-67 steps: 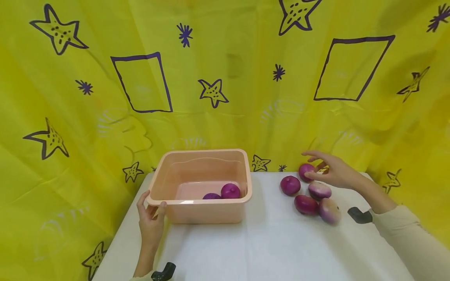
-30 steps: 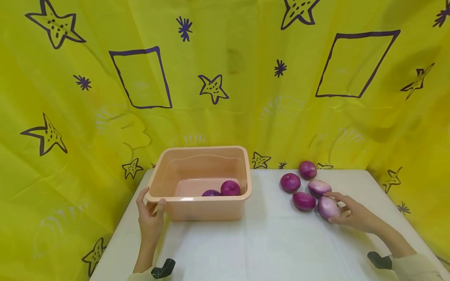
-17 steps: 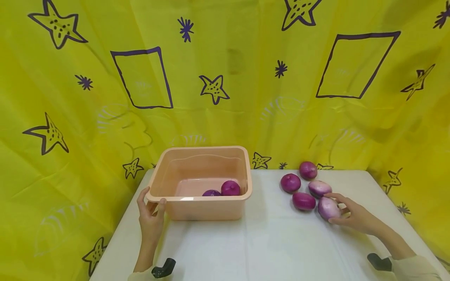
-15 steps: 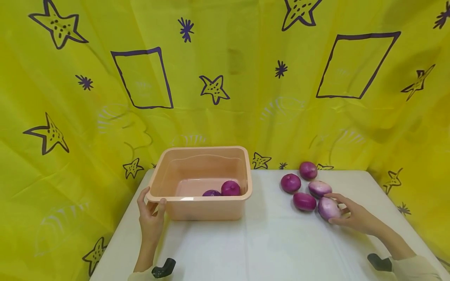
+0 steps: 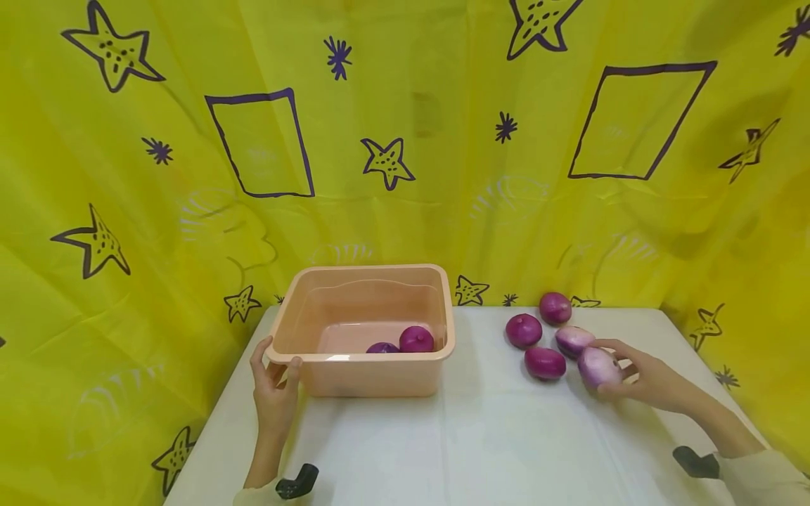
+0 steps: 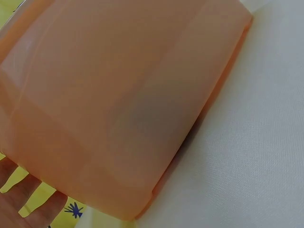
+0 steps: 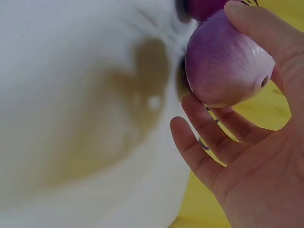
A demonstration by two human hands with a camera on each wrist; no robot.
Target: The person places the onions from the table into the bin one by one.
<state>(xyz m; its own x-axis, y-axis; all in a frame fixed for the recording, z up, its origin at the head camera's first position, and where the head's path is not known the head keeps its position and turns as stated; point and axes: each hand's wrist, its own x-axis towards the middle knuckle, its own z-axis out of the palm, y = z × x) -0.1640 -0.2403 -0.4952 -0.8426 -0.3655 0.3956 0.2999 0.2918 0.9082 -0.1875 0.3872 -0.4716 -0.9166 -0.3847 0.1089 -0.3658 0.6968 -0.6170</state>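
Observation:
My left hand (image 5: 275,402) holds the front left corner of a peach plastic tub (image 5: 373,379), thumb at the front rim and fingers along the left side. In the left wrist view, the fingers (image 6: 45,209) lie against the tub wall. Two dark purple onions, one of them whole in sight (image 5: 416,339), lie inside the tub. On the right, my right hand (image 5: 652,379) grips a purple-and-white onion (image 5: 598,367) between thumb and fingers. The right wrist view shows that onion (image 7: 223,61) close over the table, tilted, with its dark root spot toward the palm.
Several other onions lie left of and behind the right hand: a paler one (image 5: 574,341), a long magenta one (image 5: 545,363) and two round ones (image 5: 523,331) farther back. A yellow patterned curtain (image 5: 436,211) hangs behind the white table (image 5: 493,450).
My right hand moved from the back onion to the nearest pale one and took hold of it. That onion has since shifted slightly right and turned. The left hand stays at the tub.

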